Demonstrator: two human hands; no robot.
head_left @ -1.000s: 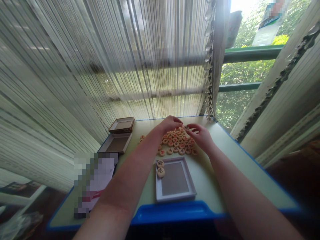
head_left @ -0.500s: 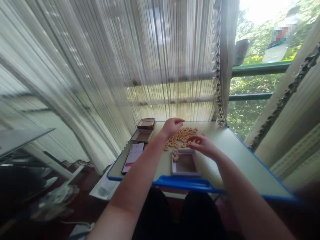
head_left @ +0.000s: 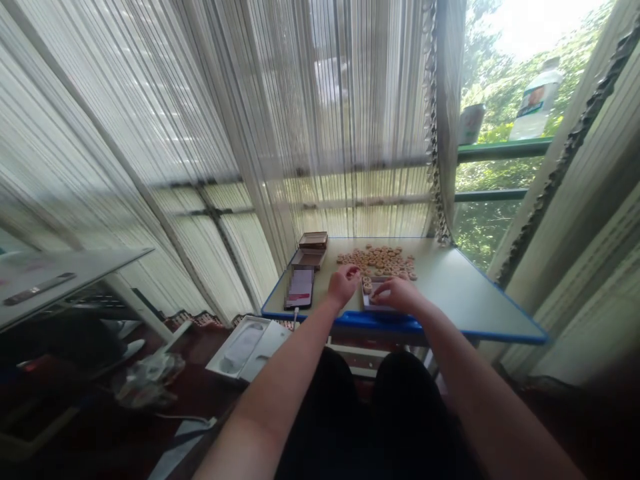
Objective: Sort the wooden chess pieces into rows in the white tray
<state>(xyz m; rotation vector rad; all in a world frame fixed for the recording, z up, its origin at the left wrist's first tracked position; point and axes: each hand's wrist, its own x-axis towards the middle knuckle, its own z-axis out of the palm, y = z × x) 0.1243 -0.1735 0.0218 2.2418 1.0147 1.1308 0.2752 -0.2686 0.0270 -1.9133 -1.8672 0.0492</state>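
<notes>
Now both hands meet at the tray (head_left: 367, 302): left hand (head_left: 344, 285) curled beside it, right hand (head_left: 399, 294) over it, grips unclear; pieces (head_left: 377, 259) heaped beyond.

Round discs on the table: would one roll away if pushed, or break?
The round discs lie flat on the table, so a push would probably slide one, not roll it. Their tan colour suggests wood: likely stiff, light, hardly fragile. Lying close together, a nudged one would probably bump its neighbours.
</notes>
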